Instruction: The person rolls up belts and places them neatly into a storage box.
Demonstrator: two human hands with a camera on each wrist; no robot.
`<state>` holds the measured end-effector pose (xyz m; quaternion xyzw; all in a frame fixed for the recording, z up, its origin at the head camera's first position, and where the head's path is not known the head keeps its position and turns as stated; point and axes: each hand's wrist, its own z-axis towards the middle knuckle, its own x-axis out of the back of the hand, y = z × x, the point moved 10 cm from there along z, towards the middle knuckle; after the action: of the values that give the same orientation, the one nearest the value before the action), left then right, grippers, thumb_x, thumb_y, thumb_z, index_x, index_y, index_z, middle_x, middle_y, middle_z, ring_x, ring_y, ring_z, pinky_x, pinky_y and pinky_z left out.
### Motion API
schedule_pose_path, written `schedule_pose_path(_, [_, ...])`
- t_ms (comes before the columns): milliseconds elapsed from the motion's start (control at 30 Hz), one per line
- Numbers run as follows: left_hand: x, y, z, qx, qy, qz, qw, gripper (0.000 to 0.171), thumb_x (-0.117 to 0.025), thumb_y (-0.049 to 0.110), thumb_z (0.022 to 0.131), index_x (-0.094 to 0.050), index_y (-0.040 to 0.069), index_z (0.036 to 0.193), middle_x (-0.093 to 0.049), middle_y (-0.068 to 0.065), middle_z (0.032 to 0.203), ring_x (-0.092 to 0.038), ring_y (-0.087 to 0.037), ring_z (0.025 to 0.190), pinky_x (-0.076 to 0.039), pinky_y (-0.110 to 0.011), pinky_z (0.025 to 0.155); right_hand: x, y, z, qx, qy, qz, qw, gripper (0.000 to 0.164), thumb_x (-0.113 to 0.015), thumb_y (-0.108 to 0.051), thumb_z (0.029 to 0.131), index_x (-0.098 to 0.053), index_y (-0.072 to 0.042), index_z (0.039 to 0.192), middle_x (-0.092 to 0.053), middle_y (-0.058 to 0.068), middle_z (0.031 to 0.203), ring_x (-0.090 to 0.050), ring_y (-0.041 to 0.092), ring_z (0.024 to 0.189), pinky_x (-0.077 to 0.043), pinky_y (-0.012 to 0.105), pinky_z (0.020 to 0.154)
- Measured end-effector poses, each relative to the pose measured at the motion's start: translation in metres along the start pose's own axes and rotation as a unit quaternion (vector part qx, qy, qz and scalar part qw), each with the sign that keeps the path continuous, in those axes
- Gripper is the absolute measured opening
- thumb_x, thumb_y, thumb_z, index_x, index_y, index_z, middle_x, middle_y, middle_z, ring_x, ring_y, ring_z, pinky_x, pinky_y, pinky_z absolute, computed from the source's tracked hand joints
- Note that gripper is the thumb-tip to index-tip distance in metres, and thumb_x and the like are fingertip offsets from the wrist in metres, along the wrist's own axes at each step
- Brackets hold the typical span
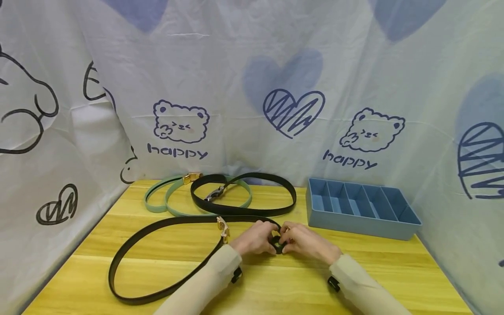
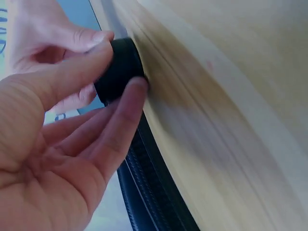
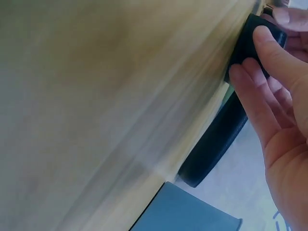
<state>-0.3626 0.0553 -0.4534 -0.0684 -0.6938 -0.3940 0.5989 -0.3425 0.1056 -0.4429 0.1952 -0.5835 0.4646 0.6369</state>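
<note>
A black belt (image 1: 189, 220) lies in a wide loop on the wooden table, its gold buckle (image 1: 223, 229) just left of my hands. One end is wound into a small coil (image 1: 279, 250) standing on edge. My left hand (image 1: 256, 238) pinches the coil's left side between thumb and fingers; in the left wrist view the black roll (image 2: 120, 67) sits at its fingertips. From the other side my right hand (image 1: 309, 240) grips the same roll, thumb and fingers on it in the right wrist view (image 3: 248, 43). The fingers partly hide the coil.
Behind the hands lie a second black belt (image 1: 271, 212) with a silver buckle (image 1: 214, 193) and a light green belt (image 1: 155, 208) with a gold buckle (image 1: 192, 177), overlapping. A blue divided box (image 1: 362, 226) stands at the back right. A printed cloth (image 1: 236, 131) hangs behind the table.
</note>
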Motion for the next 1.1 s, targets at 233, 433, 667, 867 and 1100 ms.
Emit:
schedule_pose_path(233, [0.006, 0.008, -0.007, -0.008, 0.047, 0.022, 0.9986, 0.02, -0.079, 0.019, 0.07, -0.062, 0.015, 0.081, -0.056, 0.007, 0.068, -0.043, -0.005, 0.055, -0.036, -0.019, 0.049, -0.002, 0.002, 0.005, -0.034, 0.014, 0.0, 0.999, 0.007, -0.072, -0.028, 0.075, -0.071, -0.021, 0.078, -0.053, -0.004, 0.1, -0.049, 0.006, 0.089, -0.044, 0.021, 0.071])
schedule_pose_path(433, [0.001, 0.015, -0.005, -0.053, 0.05, 0.1, 0.9924, 0.015, -0.074, 0.019, 0.075, -0.065, 0.019, 0.063, -0.053, 0.011, 0.061, -0.042, -0.002, 0.054, -0.036, -0.017, 0.051, 0.006, 0.002, 0.009, -0.035, 0.025, -0.007, 0.999, 0.01, -0.075, -0.021, 0.073, -0.072, -0.018, 0.083, -0.055, -0.004, 0.092, -0.051, 0.006, 0.08, -0.044, 0.019, 0.066])
schedule_pose_path(667, [-0.003, 0.008, -0.004, -0.015, 0.042, 0.094, 0.9945, 0.024, -0.069, 0.029, 0.08, -0.06, 0.019, 0.061, -0.048, 0.01, 0.057, -0.041, -0.004, 0.049, -0.035, -0.019, 0.047, 0.008, 0.007, 0.011, -0.031, 0.029, 0.007, 0.999, 0.009, -0.073, -0.014, 0.076, -0.071, -0.018, 0.084, -0.059, -0.006, 0.086, -0.054, 0.007, 0.079, -0.045, 0.021, 0.068])
schedule_pose_path(867, [-0.006, 0.005, -0.004, 0.004, 0.023, 0.119, 0.9926, 0.016, -0.066, 0.026, 0.083, -0.064, 0.022, 0.067, -0.051, 0.01, 0.064, -0.045, -0.006, 0.053, -0.037, -0.022, 0.05, 0.007, 0.012, 0.01, -0.029, 0.025, 0.027, 0.999, 0.013, -0.074, -0.012, 0.075, -0.071, -0.014, 0.087, -0.058, 0.0, 0.09, -0.056, 0.013, 0.077, -0.047, 0.024, 0.066])
schedule_pose_path(1100, [-0.01, 0.005, -0.003, -0.024, -0.018, 0.144, 0.9891, 0.008, -0.066, 0.026, 0.083, -0.069, 0.022, 0.077, -0.058, 0.012, 0.072, -0.05, -0.004, 0.062, -0.04, -0.022, 0.059, 0.002, 0.01, 0.004, -0.007, 0.01, 0.019, 1.0, 0.017, -0.072, -0.017, 0.076, -0.071, -0.017, 0.092, -0.057, 0.003, 0.099, -0.053, 0.014, 0.083, -0.045, 0.025, 0.069])
